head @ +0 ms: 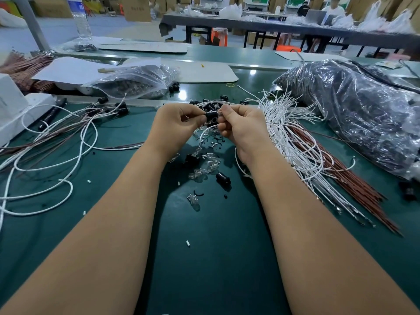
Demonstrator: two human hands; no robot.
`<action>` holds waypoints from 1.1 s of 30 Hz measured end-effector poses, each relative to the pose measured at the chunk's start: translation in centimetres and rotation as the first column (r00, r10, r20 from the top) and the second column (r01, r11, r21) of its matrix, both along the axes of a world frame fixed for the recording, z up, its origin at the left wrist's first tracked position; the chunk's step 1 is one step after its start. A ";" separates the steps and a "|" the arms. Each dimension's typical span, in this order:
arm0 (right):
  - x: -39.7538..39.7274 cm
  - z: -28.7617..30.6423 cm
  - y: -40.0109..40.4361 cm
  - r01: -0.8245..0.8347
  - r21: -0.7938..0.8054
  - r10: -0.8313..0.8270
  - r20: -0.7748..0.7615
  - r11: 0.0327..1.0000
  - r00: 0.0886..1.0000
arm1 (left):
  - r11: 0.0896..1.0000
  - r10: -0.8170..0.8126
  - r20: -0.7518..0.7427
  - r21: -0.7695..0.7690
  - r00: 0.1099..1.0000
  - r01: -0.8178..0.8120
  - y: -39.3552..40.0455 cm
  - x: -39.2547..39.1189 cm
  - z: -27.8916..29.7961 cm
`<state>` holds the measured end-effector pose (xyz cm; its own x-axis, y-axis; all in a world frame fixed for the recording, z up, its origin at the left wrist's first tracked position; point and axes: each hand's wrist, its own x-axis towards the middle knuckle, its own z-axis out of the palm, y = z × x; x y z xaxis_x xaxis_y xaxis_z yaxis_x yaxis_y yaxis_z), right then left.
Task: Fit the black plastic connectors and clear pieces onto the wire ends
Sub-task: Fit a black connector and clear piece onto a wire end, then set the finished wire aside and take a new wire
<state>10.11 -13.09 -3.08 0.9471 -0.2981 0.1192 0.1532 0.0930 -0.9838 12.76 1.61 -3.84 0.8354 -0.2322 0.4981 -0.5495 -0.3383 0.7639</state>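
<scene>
We work above a green mat (204, 258), both hands raised and meeting at its middle. Our left hand (176, 126) has its fingers curled in, thumb and forefinger pinching a black connector (210, 115) from the left. Our right hand (241, 126) is curled too, its fingertips nipping a small clear piece (220, 113) at the connector's right end — whether the piece is already seated we cannot tell. A white wire (205, 133) loops down from between the two hands.

Just below them lies a scatter of loose clear pieces (204, 171) and black connectors (223, 178) on the mat. To the right, a thick bundle of white wires (293, 137) fans out beside brown wires (354, 185), and beyond them sits a large clear bag of dark parts (354, 114). To the left, looping wires with connectors fitted (109, 110) sprawl near a white box (13, 112). A smaller plastic bag (136, 80) rests behind our hands — and a water bottle (79, 18) stands at the far edge.
</scene>
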 end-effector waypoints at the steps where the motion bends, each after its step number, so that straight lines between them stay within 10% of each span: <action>1: 0.0 0.0 0.1 -0.004 -0.005 0.004 -0.001 1.000 1.000 | 1.000 0.003 0.000 0.002 1.000 -0.003 0.1 0.0 0.0; 33: -0.6 0.0 1.6 0.143 -0.139 -0.109 0.225 0.980 0.968 | 0.999 -0.053 -0.021 0.006 0.998 0.054 0.3 -0.2 1.4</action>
